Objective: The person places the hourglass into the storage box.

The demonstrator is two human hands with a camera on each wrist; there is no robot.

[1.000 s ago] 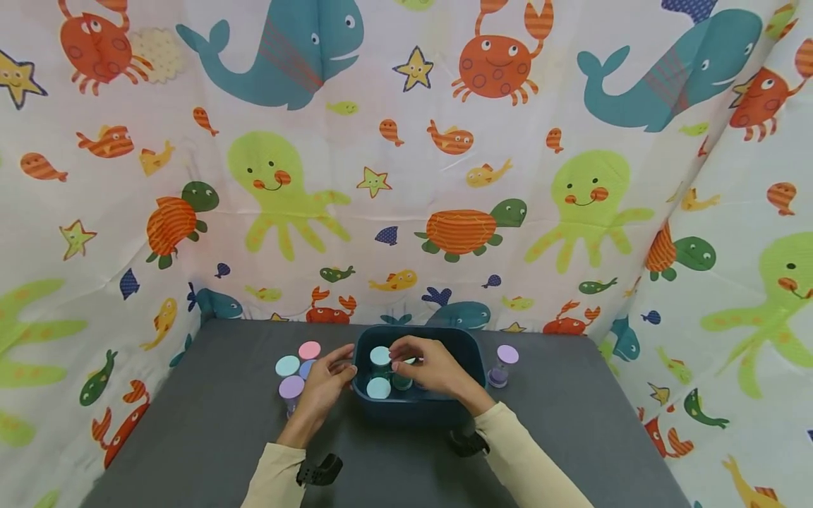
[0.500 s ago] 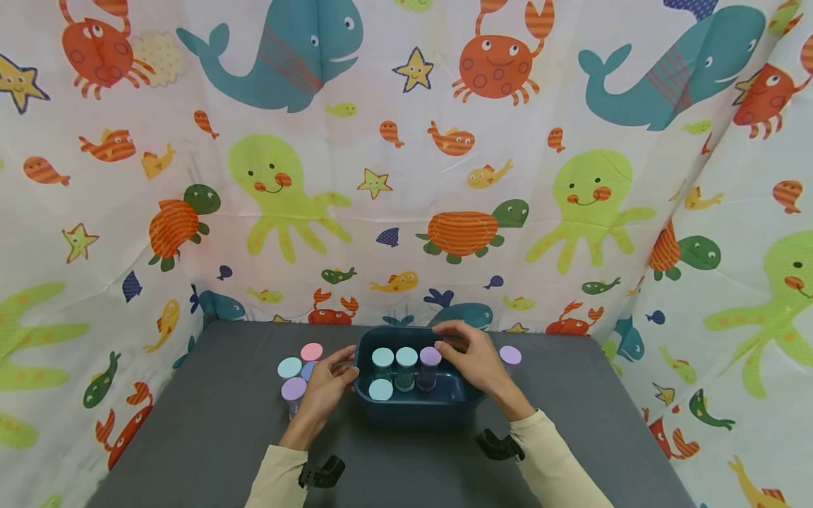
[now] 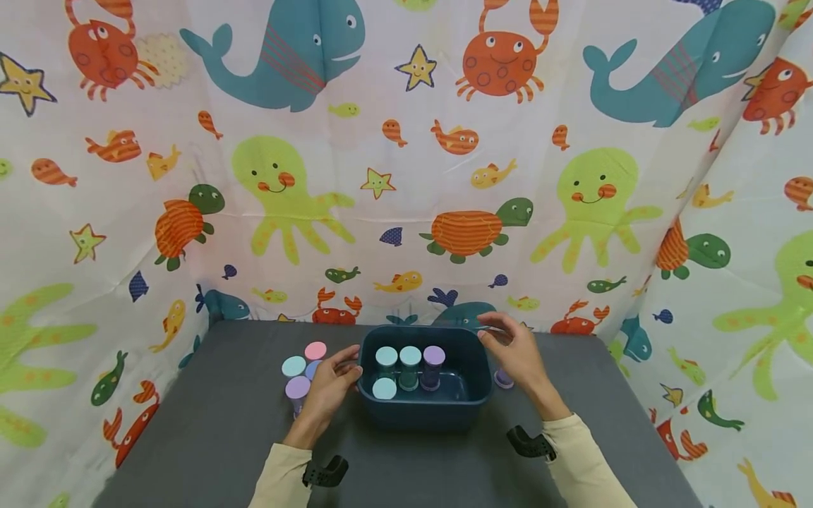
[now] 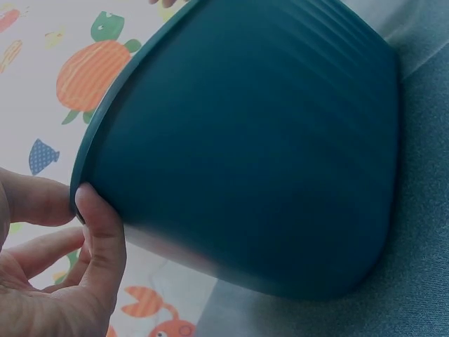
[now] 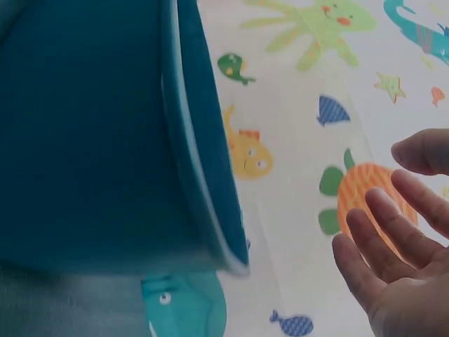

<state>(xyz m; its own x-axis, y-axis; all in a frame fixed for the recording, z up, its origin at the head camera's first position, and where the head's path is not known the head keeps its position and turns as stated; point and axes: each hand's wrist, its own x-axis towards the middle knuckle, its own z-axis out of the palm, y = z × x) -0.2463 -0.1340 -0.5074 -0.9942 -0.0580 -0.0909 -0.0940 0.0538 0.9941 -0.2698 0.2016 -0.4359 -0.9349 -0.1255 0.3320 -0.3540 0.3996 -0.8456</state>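
Note:
A dark blue plastic bin [image 3: 422, 416] stands mid-table in the head view. Inside, towards its left, are small clear cylinders with round caps: several pale teal ones [image 3: 410, 355] and one purple-capped [image 3: 435, 355]. At the bin's left rim my left hand [image 3: 325, 395] pinches the edge; in the left wrist view its thumb [image 4: 102, 232] lies against the outer side. My right hand [image 3: 517, 356] is raised beside the right rim, holding nothing. In the right wrist view its fingers [image 5: 382, 242] are spread and apart from the bin. Behind this hand, a purple-based cylinder [image 3: 504, 379] is partly hidden.
Left of the bin, close to my left hand, cluster capped cylinders: pink [image 3: 315, 351], pale teal [image 3: 293, 366], blue [image 3: 312, 369] and purple [image 3: 297, 387]. The grey table [image 3: 209, 423] ends at a sea-animal curtain [image 3: 406, 212] behind and at both sides.
My right hand has left the inside of the bin and moved right, past the rim. The purple-capped cylinder in the bin has come into view. My left hand stays at the left rim.

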